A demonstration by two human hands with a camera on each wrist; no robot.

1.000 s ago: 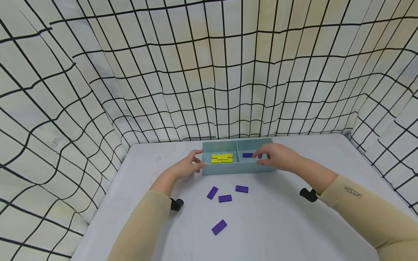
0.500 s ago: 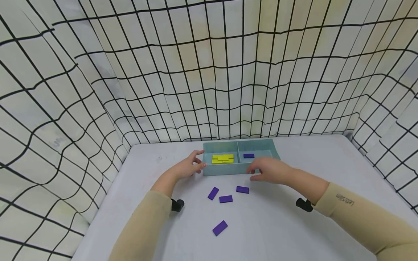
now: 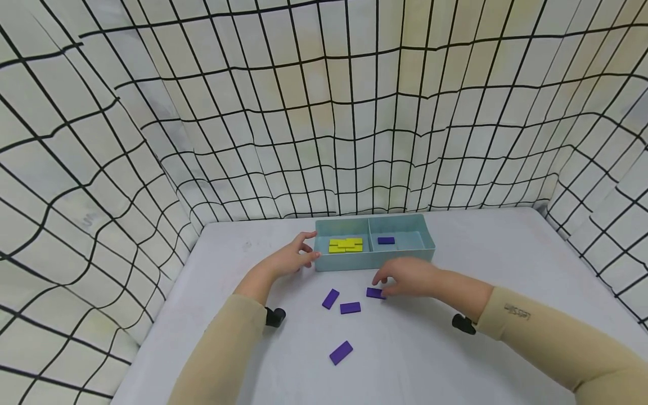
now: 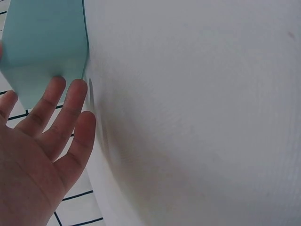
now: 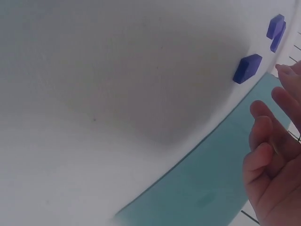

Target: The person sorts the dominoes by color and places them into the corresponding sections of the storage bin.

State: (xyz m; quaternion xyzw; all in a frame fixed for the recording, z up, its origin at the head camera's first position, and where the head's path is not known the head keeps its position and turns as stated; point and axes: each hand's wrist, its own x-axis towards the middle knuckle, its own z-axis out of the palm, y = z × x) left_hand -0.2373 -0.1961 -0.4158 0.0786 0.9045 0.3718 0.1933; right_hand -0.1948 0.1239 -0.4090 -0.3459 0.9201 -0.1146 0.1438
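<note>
A pale teal box (image 3: 374, 260) with two compartments stands at the back of the table. Yellow blocks (image 3: 346, 245) lie in its left compartment, and one purple block (image 3: 386, 241) lies in the right. My left hand (image 3: 285, 260) touches the box's left end; in the left wrist view its fingers are extended against the teal wall (image 4: 44, 33). In front of the box my right hand (image 3: 412, 277) hovers with thumb and index finger apart, by a purple block (image 3: 373, 293). In the right wrist view, a gap separates that block (image 5: 248, 68) from the fingertips.
More purple blocks lie on the white table (image 3: 405, 360): one tilted (image 3: 331, 298), one nearly level (image 3: 350, 307), one closer to me (image 3: 341, 352). Black netting (image 3: 329, 140) over pale sheeting surrounds the back and sides.
My right hand has left the box's right compartment, where a purple block lies, and come forward and down to a purple block on the table. My left hand stays at the box.
</note>
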